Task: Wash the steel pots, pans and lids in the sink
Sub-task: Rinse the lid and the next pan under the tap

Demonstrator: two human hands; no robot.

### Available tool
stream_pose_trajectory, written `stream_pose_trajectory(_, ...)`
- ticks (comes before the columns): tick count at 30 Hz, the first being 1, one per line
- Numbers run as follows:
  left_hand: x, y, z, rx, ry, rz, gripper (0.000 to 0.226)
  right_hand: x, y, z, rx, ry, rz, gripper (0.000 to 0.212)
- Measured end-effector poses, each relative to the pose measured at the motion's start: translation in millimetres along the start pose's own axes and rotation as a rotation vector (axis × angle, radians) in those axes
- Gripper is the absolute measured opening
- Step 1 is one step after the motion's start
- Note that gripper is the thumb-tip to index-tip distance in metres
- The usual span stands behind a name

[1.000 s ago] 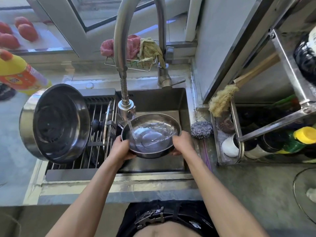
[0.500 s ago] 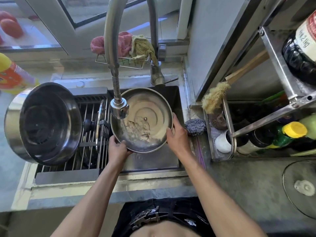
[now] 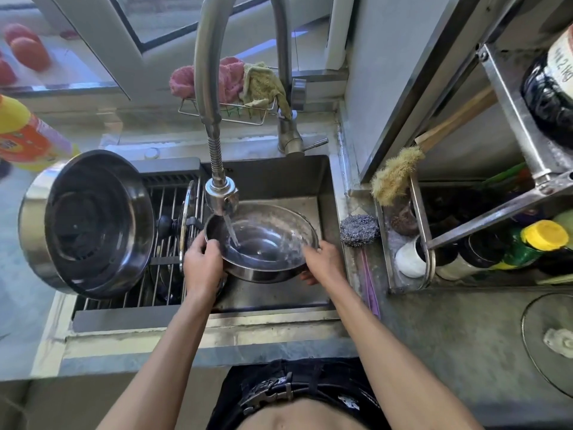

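1. The left hand [image 3: 203, 263] grips the near-left rim of a steel pan [image 3: 263, 243], its fingers [image 3: 207, 247] curled over the edge.
2. The right hand [image 3: 322, 262] holds the pan's right rim, with fingertips wrapped underneath at the near side.
3. The pan sits mouth-up and tilted slightly toward the person, held above the floor of the sink [image 3: 279, 296].
4. A thin stream of water [image 3: 232, 229] falls from the spray head [image 3: 221, 195] of the tall steel faucet [image 3: 204, 72] into the left part of the pan, where water pools.
5. Just left of the pan, a lid [image 3: 186, 225] with a black knob stands on edge in the drying rack [image 3: 161, 243] set over the sink's left half.
6. A large steel pot [image 3: 90, 225] lies on its side on that rack, its mouth facing the camera.
7. A steel wool scourer [image 3: 359, 229] rests on the sink's right ledge, near the right hand but apart from it.
8. A brush [image 3: 395, 175] leans in the steel caddy [image 3: 415, 231] further right, beside bottles, one with a yellow cap [image 3: 544, 235].
9. Pink and yellow cloths [image 3: 242, 80] hang in a wire basket behind the faucet; a yellow detergent bottle [image 3: 28, 138] stands at far left.
10. A glass lid [image 3: 548, 342] lies on the tabletop [image 3: 449, 352] at lower right.
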State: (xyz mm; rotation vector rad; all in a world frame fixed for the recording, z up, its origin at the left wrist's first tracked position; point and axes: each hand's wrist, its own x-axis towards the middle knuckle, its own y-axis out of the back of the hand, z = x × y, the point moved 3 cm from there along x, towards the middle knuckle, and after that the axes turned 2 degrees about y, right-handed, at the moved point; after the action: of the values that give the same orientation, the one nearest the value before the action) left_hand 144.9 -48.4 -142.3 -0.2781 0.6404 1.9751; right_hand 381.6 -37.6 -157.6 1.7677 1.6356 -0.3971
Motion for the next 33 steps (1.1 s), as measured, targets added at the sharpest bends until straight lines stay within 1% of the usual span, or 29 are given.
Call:
stream_pose_trajectory(2,5,-4,-6,0.012,0.14,-0.019,0.028,-1,10,-8,-0.126,0.048,0.048,0.017)
stream_pose_trajectory(4,4,-10,-16,0.034,0.253,-0.073,0.026,-4,19,-19,-0.289,0.115,0.108,0.018)
stream_pose_trajectory(6,0,-17,-30,0.037,0.34,-0.143,0.025,-7,23,-31,-0.444,0.218,0.161,0.021)
stream_pose_trajectory(8,-5,-22,-45,0.029,0.416,-0.206,0.023,-11,21,-42,-0.557,0.347,0.178,0.026)
stream_pose_trajectory(9,-6,-26,-52,0.01,0.444,-0.225,0.023,-13,19,-46,-0.606,0.414,0.181,0.035)
stream_pose_trajectory(11,-6,-31,-59,-0.045,0.454,-0.211,0.025,-18,16,-52,-0.673,0.518,0.215,0.057)
stream_pose_trajectory(13,-4,-33,-55,-0.115,0.425,-0.14,0.023,-14,15,-50,-0.633,0.563,0.245,0.065)
stream_pose_trajectory(16,-2,-27,-41,-0.133,0.303,-0.033,0.023,-2,14,-38,-0.401,0.557,0.195,0.063)
stream_pose_trajectory(18,-2,-17,-33,-0.09,0.174,0.028,0.024,1,15,-30,-0.27,0.506,0.166,0.063)
stream_pose_trajectory(21,-12,-1,-14,0.02,-0.074,0.125,0.023,6,7,-17,-0.177,0.364,0.111,0.064)
stream_pose_trajectory(23,-22,7,2,0.036,-0.187,0.186,0.023,7,-3,-11,-0.101,0.286,0.085,0.057)
stream_pose_trajectory(25,-27,9,12,0.045,-0.26,0.232,0.025,8,-9,-6,-0.042,0.232,0.071,0.039)
stream_pose_trajectory(26,-28,11,16,0.053,-0.284,0.248,0.025,8,-11,-4,-0.037,0.215,0.057,0.033)
stream_pose_trajectory(28,-28,11,17,0.058,-0.284,0.255,0.024,9,-11,-1,-0.064,0.186,0.056,0.03)
stream_pose_trajectory(30,-27,9,16,0.069,-0.237,0.246,0.014,10,-8,2,-0.084,0.16,0.064,0.024)
stream_pose_trajectory(32,-23,4,13,0.088,-0.178,0.204,0.025,8,-2,-1,-0.111,0.129,0.074,0.024)
stream_pose_trajectory(33,-20,1,8,0.089,-0.118,0.165,0.028,6,4,-4,-0.127,0.109,0.077,0.023)
